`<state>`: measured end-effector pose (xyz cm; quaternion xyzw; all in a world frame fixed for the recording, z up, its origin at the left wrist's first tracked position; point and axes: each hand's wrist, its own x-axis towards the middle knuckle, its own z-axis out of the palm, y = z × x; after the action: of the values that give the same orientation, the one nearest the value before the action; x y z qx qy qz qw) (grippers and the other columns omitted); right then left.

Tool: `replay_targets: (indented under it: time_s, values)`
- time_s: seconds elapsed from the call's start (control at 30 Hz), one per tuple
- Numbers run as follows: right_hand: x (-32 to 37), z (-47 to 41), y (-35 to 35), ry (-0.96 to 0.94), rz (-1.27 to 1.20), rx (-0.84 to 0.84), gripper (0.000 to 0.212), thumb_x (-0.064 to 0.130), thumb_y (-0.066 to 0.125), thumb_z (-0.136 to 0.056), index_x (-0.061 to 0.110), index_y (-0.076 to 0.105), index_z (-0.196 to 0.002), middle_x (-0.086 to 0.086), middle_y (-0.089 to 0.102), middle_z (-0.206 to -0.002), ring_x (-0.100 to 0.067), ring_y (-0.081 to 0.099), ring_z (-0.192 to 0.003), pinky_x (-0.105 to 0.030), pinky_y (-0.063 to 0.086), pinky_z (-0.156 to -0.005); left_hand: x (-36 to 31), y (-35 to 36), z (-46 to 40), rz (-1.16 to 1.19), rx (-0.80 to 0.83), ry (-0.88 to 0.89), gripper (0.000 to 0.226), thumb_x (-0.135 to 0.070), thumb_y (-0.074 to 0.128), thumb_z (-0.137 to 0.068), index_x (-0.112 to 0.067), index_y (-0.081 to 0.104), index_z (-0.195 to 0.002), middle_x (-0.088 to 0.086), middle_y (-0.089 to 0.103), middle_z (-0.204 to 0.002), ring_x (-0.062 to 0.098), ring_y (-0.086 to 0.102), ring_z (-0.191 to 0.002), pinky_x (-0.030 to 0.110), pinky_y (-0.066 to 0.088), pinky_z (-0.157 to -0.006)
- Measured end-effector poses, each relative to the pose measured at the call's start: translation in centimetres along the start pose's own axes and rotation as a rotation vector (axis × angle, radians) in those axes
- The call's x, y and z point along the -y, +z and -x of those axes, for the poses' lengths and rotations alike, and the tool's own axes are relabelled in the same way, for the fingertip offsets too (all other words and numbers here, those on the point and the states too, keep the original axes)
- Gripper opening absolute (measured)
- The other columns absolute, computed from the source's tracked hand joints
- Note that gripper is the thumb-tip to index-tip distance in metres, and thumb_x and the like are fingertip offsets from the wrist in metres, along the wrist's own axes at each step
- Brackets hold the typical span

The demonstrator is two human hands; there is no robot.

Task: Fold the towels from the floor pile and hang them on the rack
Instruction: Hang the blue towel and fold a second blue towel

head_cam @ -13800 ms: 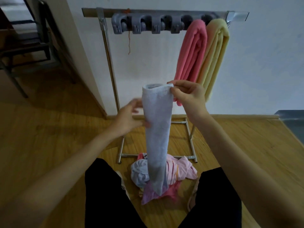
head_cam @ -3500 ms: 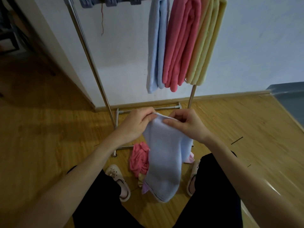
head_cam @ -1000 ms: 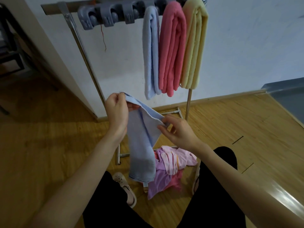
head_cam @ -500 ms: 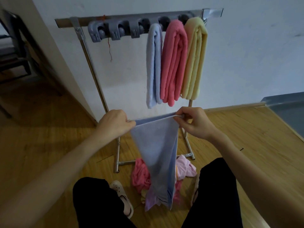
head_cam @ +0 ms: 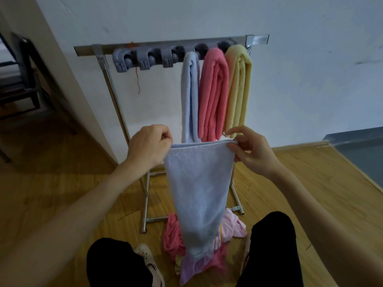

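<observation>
A light blue towel (head_cam: 199, 191) hangs in front of me, stretched by its top edge. My left hand (head_cam: 148, 145) grips the top left corner and my right hand (head_cam: 249, 150) pinches the top right corner. Its lower end tapers down over the floor pile (head_cam: 228, 226) of pink, lilac and red cloths between my feet. Behind it stands the metal rack (head_cam: 107, 75) with grey clip holders (head_cam: 145, 59) on its bar. Three folded towels hang on the right of the bar: a pale blue one (head_cam: 189, 96), a pink one (head_cam: 213, 96) and a yellow one (head_cam: 238, 90).
The rack stands against a white wall (head_cam: 310, 79) on a wooden floor (head_cam: 51, 183). A dark chair frame (head_cam: 22, 79) is at the far left behind a wall corner. A grey raised step (head_cam: 360, 150) lies at the right. My legs and light sandals (head_cam: 149, 264) flank the pile.
Over the last second my hands pulled apart and levelled the towel's top edge, then lifted it a little. Earlier, the first pale blue towel went onto the rack beside the pink one.
</observation>
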<state>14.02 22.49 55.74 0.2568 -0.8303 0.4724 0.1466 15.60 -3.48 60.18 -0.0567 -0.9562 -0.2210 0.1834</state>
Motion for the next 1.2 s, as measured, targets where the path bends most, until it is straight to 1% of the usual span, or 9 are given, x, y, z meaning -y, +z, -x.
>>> replay_targets:
  time_s: [0.13, 0.27, 0.37, 0.47, 0.53, 0.7, 0.9, 1.07, 1.2]
  values:
    - [-0.4, -0.4, -0.3, 0.018, 0.081, -0.004, 0.011, 0.004, 0.059, -0.091, 0.013, 0.065, -0.094, 0.003, 0.063, -0.069, -0.009, 0.062, -0.059, -0.025, 0.053, -0.059, -0.1, 0.0, 0.1, 0.056, 0.105, 0.02, 0.028, -0.005, 0.046, -0.091, -0.021, 0.068, -0.082, -0.003, 0.064, -0.083, 0.012, 0.058, -0.079, 0.02, 0.039, -0.06]
    - [-1.1, -0.8, 0.8, 0.03, 0.154, -0.003, 0.011, 0.006, 0.059, -0.09, 0.013, 0.067, -0.089, 0.007, 0.062, -0.067, -0.009, 0.058, -0.062, -0.027, 0.048, -0.06, 0.1, 1.0, 1.8, 0.207, 0.257, 0.051, 0.042, 0.001, 0.041, -0.092, -0.022, 0.065, -0.118, -0.001, 0.067, -0.097, 0.014, 0.061, -0.091, 0.024, 0.05, -0.079]
    - [-1.2, -1.0, 2.2, 0.044, 0.167, 0.002, 0.01, 0.006, 0.059, -0.088, 0.011, 0.068, -0.09, -0.001, 0.065, -0.073, -0.013, 0.059, -0.067, -0.025, 0.047, -0.063, -0.1, 1.5, 3.7, 0.331, 0.405, 0.095, 0.056, 0.005, 0.04, -0.092, -0.03, 0.049, -0.135, -0.003, 0.063, -0.092, 0.008, 0.06, -0.086, 0.017, 0.047, -0.073]
    - [-0.7, -1.4, 3.4, 0.021, 0.173, 0.023, 0.01, 0.006, 0.058, -0.088, 0.009, 0.068, -0.089, 0.0, 0.063, -0.07, -0.015, 0.058, -0.064, -0.023, 0.044, -0.06, -0.3, 1.3, 4.9, 0.341, 0.524, 0.163, 0.062, 0.007, 0.039, -0.091, -0.036, 0.048, -0.134, -0.024, 0.056, -0.102, -0.012, 0.053, -0.093, 0.007, 0.04, -0.078]
    - [-0.1, -1.8, 3.9, -0.003, 0.168, 0.049, 0.011, 0.005, 0.057, -0.088, 0.008, 0.068, -0.087, 0.003, 0.06, -0.067, -0.009, 0.054, -0.059, -0.021, 0.042, -0.057, -0.1, 1.0, 5.2, 0.301, 0.561, 0.207, 0.062, 0.011, 0.038, -0.087, -0.033, 0.056, -0.126, -0.016, 0.056, -0.109, -0.004, 0.05, -0.102, 0.013, 0.036, -0.087]
    - [1.3, -2.8, 4.5, -0.034, 0.162, 0.073, 0.011, 0.005, 0.056, -0.088, 0.008, 0.067, -0.086, 0.014, 0.053, -0.064, -0.001, 0.049, -0.057, -0.011, 0.036, -0.055, 0.5, -0.5, 4.4, 0.28, 0.679, 0.191, 0.045, 0.003, 0.043, -0.082, -0.026, 0.065, -0.108, 0.0, 0.057, -0.102, 0.007, 0.052, -0.093, 0.019, 0.041, -0.077]
    - [1.1, -2.5, 5.0, -0.046, 0.147, 0.085, 0.01, 0.006, 0.058, -0.088, 0.007, 0.068, -0.092, 0.006, 0.059, -0.067, -0.006, 0.052, -0.058, -0.015, 0.038, -0.056, 0.5, -0.8, 4.1, 0.21, 0.846, 0.33, 0.063, 0.011, 0.047, -0.08, -0.025, 0.056, -0.131, -0.002, 0.06, -0.114, -0.001, 0.055, -0.099, 0.022, 0.049, -0.087]
    - [0.3, -1.7, 4.8, -0.023, 0.092, 0.063, 0.01, 0.003, 0.059, -0.087, 0.007, 0.068, -0.091, 0.008, 0.059, -0.067, -0.005, 0.051, -0.058, -0.016, 0.039, -0.056, 0.7, 0.3, 4.1, 0.084, 0.504, 0.633, 0.031, -0.002, 0.059, -0.086, -0.014, 0.07, -0.112, 0.001, 0.069, -0.097, 0.004, 0.056, -0.086, 0.006, 0.039, -0.078]
    - [-0.2, -1.4, 4.3, 0.013, 0.035, 0.035, 0.01, 0.002, 0.06, -0.087, 0.008, 0.068, -0.088, 0.007, 0.059, -0.065, -0.006, 0.051, -0.056, -0.018, 0.04, -0.055, 0.7, 0.8, 4.0, -0.046, 0.22, 0.866, 0.01, -0.012, 0.065, -0.087, -0.011, 0.073, -0.092, 0.009, 0.06, -0.108, 0.017, 0.052, -0.103, 0.022, 0.043, -0.087]
